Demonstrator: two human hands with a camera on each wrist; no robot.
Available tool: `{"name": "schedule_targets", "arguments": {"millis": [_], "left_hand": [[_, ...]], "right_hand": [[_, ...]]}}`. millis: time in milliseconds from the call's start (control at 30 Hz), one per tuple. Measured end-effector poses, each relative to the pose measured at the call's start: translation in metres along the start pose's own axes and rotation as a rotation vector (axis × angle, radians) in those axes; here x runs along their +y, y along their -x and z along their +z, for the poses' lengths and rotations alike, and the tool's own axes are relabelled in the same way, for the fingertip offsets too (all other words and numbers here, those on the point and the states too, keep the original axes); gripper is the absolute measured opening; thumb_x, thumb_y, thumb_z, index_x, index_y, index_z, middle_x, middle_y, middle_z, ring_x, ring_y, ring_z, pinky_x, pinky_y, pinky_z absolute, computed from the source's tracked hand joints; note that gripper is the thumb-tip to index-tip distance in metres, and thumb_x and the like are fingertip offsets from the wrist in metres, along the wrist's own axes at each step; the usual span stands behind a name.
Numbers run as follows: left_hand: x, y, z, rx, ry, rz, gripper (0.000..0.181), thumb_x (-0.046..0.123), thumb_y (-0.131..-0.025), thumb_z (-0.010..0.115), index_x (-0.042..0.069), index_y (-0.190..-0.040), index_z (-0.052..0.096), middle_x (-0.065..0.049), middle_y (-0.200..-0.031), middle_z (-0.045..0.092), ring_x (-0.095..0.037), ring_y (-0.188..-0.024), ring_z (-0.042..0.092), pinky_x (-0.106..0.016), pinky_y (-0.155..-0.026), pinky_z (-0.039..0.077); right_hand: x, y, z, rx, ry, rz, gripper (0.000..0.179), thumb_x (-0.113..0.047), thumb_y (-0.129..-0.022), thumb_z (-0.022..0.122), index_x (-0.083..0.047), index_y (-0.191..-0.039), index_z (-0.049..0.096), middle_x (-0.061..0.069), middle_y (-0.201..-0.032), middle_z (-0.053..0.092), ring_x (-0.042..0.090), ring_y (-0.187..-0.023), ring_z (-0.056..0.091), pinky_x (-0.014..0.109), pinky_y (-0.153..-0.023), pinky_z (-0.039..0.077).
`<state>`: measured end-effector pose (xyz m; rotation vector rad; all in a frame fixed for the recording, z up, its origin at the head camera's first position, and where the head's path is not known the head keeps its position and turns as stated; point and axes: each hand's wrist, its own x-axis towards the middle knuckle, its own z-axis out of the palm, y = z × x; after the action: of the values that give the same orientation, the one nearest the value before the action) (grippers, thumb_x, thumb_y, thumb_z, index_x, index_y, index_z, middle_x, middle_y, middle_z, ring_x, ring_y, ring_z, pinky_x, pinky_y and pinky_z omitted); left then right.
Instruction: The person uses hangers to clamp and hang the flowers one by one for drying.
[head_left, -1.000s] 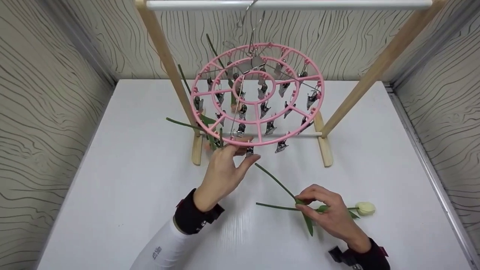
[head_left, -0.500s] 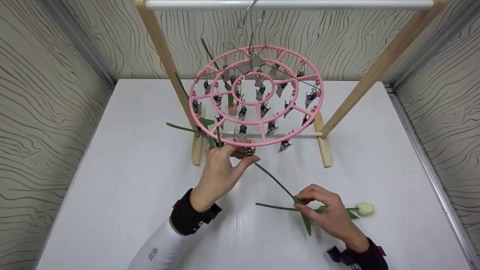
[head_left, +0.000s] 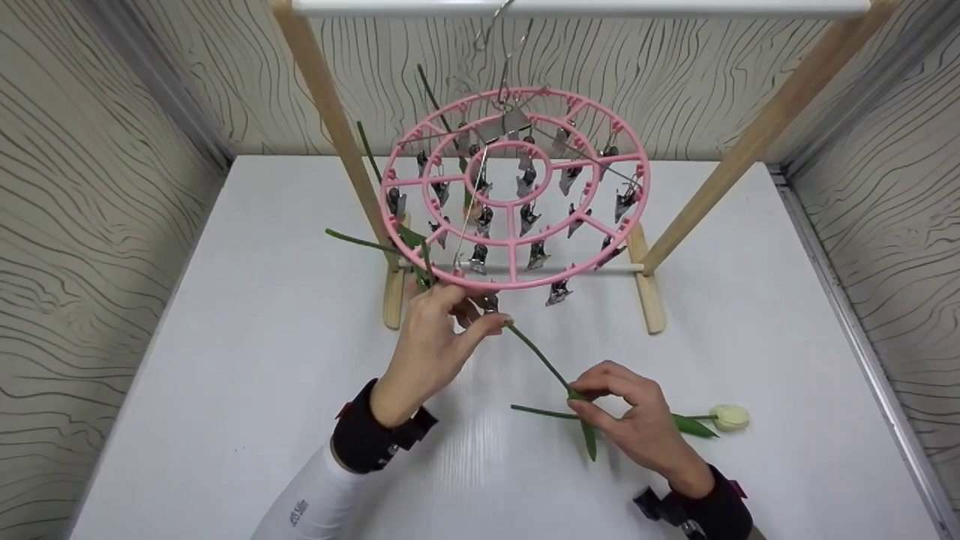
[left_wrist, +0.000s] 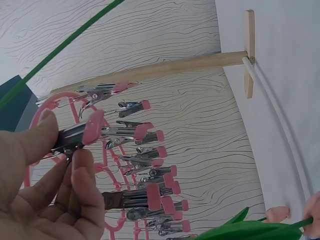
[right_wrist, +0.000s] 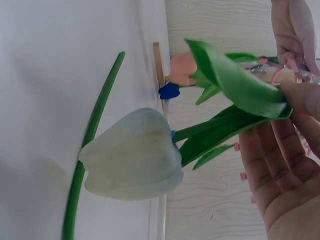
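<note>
My left hand pinches a metal clip at the near rim of a round pink clip hanger. In the left wrist view this clip has pink tips, and thumb and fingers press its handles. My right hand pinches a white tulip by its stem and leaf. The held stem slants up to the left, its end close to my left thumb. Below lies a second white tulip, its stem partly hidden by the right hand.
The hanger hooks onto a white rod on a wooden stand. Several clips dangle from it. At its left side tulips hang head down, their green stems sticking out; a peach bloom shows in the right wrist view.
My right hand has moved left and slightly up, bringing the tulip's stem end up to the left thumb. The left hand has shifted slightly left, still holding the clip, and the hanger has swayed.
</note>
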<state>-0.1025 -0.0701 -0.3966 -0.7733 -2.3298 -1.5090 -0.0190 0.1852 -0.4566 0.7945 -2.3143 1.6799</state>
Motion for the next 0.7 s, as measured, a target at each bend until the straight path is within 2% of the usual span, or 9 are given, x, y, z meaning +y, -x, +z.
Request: {"name": "schedule_targets", "arguments": {"millis": [33, 200, 267, 533, 700], "left_hand": [[0.0, 0.0, -0.001, 0.0, 0.006, -0.006, 0.025, 0.031, -0.078, 0.07, 0.016, -0.097, 0.065, 0.008, -0.081, 0.064, -0.002, -0.066, 0.058, -0.027, -0.072, 0.045], [0.001, -0.001, -0.006, -0.028, 0.073, -0.04, 0.027, 0.03, -0.076, 0.072, 0.017, -0.098, 0.065, 0.006, -0.087, 0.066, -0.004, -0.073, 0.062, -0.022, -0.079, 0.047], [0.002, -0.001, -0.008, -0.043, 0.105, -0.05, 0.028, 0.03, -0.076, 0.072, 0.016, -0.099, 0.065, 0.004, -0.088, 0.066, -0.006, -0.076, 0.063, -0.022, -0.068, 0.052], [-0.001, 0.0, -0.009, -0.073, 0.172, -0.07, 0.025, 0.025, -0.076, 0.073, 0.02, -0.099, 0.066, 0.007, -0.086, 0.067, -0.003, -0.075, 0.064, -0.022, -0.068, 0.052], [-0.001, 0.0, -0.01, -0.095, 0.173, -0.093, 0.026, 0.027, -0.077, 0.071, 0.017, -0.101, 0.066, 0.006, -0.085, 0.068, -0.002, -0.075, 0.065, -0.024, -0.067, 0.052]], "right_hand": [[-0.001, -0.003, 0.002, 0.004, 0.003, 0.003, 0.032, 0.013, -0.073, 0.068, -0.007, -0.098, 0.066, 0.01, -0.088, 0.061, 0.019, -0.075, 0.061, 0.027, -0.064, 0.053], [0.0, -0.016, 0.011, 0.041, 0.002, 0.011, 0.028, 0.011, -0.075, 0.068, -0.006, -0.097, 0.066, 0.01, -0.087, 0.062, 0.019, -0.075, 0.061, 0.03, -0.063, 0.053], [0.001, -0.019, 0.013, 0.061, -0.007, 0.006, 0.028, 0.011, -0.075, 0.067, -0.004, -0.097, 0.066, 0.011, -0.087, 0.061, 0.02, -0.075, 0.06, 0.029, -0.063, 0.053], [0.004, -0.032, 0.022, 0.074, -0.037, -0.039, 0.028, 0.013, -0.075, 0.066, -0.003, -0.098, 0.065, 0.012, -0.086, 0.06, 0.02, -0.075, 0.059, 0.028, -0.064, 0.053], [0.002, -0.039, 0.028, 0.09, -0.063, -0.038, 0.027, 0.014, -0.076, 0.065, 0.0, -0.098, 0.065, 0.013, -0.086, 0.06, 0.021, -0.075, 0.059, 0.029, -0.065, 0.054]]}}
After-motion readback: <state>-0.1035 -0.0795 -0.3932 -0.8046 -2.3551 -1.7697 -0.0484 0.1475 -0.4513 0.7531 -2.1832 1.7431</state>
